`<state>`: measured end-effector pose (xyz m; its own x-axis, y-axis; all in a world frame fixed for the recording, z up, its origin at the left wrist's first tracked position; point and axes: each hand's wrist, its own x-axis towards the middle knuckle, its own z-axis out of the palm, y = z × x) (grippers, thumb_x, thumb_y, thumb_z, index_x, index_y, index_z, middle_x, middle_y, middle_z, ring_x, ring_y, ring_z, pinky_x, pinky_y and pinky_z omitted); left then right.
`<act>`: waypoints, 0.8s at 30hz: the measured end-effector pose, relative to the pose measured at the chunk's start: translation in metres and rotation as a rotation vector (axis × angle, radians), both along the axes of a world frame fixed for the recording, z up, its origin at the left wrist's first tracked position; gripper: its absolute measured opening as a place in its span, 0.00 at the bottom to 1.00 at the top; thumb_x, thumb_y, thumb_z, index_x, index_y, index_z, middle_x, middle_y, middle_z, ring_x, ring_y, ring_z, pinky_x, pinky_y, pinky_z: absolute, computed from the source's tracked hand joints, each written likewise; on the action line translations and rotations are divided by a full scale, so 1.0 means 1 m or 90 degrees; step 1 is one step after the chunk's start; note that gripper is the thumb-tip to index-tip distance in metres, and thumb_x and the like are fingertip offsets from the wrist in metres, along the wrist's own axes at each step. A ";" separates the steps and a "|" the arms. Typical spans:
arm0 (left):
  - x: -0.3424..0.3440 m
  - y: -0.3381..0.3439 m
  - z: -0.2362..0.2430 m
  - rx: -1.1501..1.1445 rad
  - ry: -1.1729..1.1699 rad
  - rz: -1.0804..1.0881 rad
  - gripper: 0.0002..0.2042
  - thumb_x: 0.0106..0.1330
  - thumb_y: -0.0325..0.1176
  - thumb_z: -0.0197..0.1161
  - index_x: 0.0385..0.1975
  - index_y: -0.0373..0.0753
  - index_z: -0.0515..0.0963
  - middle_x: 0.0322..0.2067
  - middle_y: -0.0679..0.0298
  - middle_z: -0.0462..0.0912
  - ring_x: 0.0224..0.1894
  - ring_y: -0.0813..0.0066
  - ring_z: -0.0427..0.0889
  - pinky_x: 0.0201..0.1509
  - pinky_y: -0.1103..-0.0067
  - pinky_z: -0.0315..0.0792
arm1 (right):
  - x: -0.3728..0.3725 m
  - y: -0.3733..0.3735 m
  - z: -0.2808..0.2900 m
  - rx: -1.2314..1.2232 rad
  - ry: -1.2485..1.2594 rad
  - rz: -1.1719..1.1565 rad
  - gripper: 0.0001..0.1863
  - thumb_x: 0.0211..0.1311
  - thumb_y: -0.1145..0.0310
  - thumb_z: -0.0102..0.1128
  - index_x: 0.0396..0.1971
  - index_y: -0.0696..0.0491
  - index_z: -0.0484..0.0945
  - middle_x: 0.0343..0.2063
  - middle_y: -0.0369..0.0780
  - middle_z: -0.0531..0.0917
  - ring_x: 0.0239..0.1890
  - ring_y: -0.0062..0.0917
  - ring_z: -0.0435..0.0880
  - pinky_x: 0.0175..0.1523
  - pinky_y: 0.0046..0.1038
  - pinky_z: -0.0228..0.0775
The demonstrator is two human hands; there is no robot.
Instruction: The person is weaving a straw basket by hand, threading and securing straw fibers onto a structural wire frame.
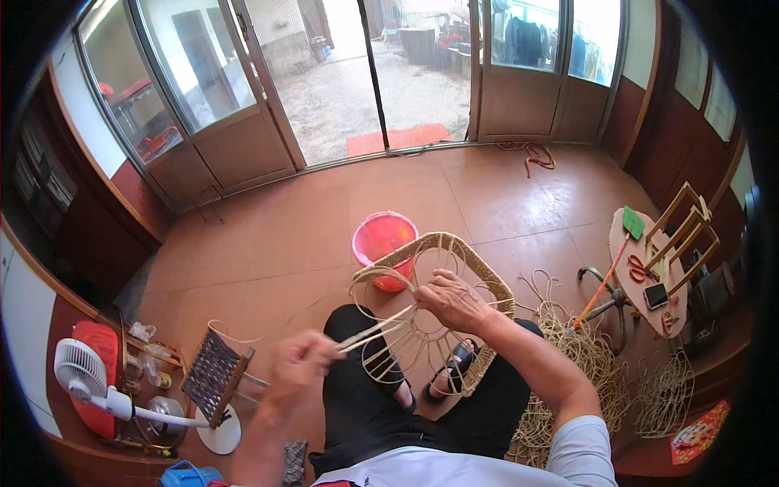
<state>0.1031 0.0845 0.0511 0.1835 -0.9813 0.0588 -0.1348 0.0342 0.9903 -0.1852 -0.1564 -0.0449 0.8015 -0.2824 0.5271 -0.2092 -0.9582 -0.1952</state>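
A half-woven cane piece (488, 273), with a braided rim and thin looped spokes, rests over my lap between my knees. My right hand (446, 296) grips its strands at the upper middle, near the crossing loops. My left hand (308, 357), blurred, is closed on pale cane strands (372, 330) that run from it toward my right hand. A large heap of loose cane (588, 381) lies on the floor beside my right leg.
A red bucket (383, 237) stands ahead. To the right, a round table (657, 316) carries a green swatter, red scissors, a phone and wooden frames. A woven stool (213, 373) and white fan (79, 373) are at left. Glass doors (219, 138) line the far wall.
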 end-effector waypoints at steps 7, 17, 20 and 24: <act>0.209 0.084 0.007 -0.048 -0.006 0.484 0.08 0.83 0.40 0.66 0.43 0.44 0.84 0.36 0.72 0.83 0.21 0.91 0.70 0.20 0.88 0.65 | -0.021 -0.035 0.008 0.021 -0.095 -0.248 0.09 0.71 0.68 0.68 0.47 0.48 0.81 0.35 0.42 0.87 0.46 0.43 0.86 0.62 0.45 0.72; 0.511 0.255 -0.007 0.047 -0.208 0.843 0.19 0.74 0.55 0.70 0.32 0.45 0.83 0.25 0.68 0.76 0.18 0.75 0.68 0.19 0.75 0.59 | -0.051 -0.049 0.015 -0.054 -0.198 -0.299 0.05 0.74 0.68 0.68 0.44 0.50 0.81 0.32 0.40 0.87 0.40 0.41 0.86 0.59 0.44 0.72; 0.540 0.250 0.026 -0.040 -0.236 0.934 0.20 0.74 0.56 0.71 0.35 0.44 0.84 0.27 0.66 0.76 0.18 0.74 0.67 0.20 0.75 0.59 | -0.043 -0.037 0.002 -0.068 -0.164 -0.289 0.06 0.74 0.68 0.68 0.44 0.50 0.81 0.33 0.40 0.86 0.41 0.40 0.86 0.60 0.44 0.72; 0.543 0.217 0.054 -0.026 -0.199 0.890 0.21 0.74 0.58 0.71 0.38 0.43 0.86 0.28 0.67 0.76 0.19 0.77 0.65 0.21 0.76 0.59 | -0.043 -0.038 -0.026 -0.122 -0.101 -0.363 0.05 0.75 0.67 0.67 0.45 0.50 0.81 0.34 0.42 0.87 0.42 0.41 0.85 0.59 0.45 0.72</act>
